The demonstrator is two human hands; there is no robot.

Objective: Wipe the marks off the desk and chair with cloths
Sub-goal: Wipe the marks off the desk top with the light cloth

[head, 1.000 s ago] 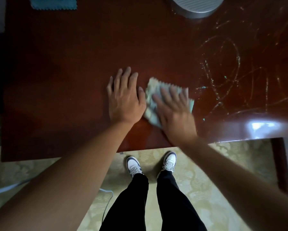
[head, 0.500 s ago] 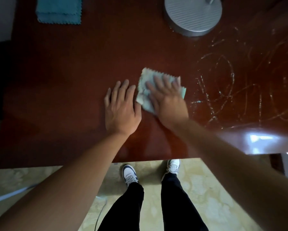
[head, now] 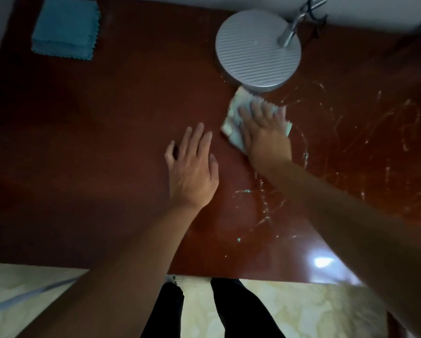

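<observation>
Nearest, the left hand (head: 192, 172) lies flat with straight fingers on bare counter (head: 94, 154), holding nothing. Beyond it, the right hand (head: 265, 132) presses the pale cloth (head: 233, 118) flat, just short of the round silver base (head: 255, 52). Remaining marks (head: 375, 132) spread rightward of the cloth, so the right hand is better placed.

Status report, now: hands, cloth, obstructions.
Right hand flat on pale cloth, left hand flat on desk. Marks remain. Round lamp base directly ahead of cloth.
</observation>
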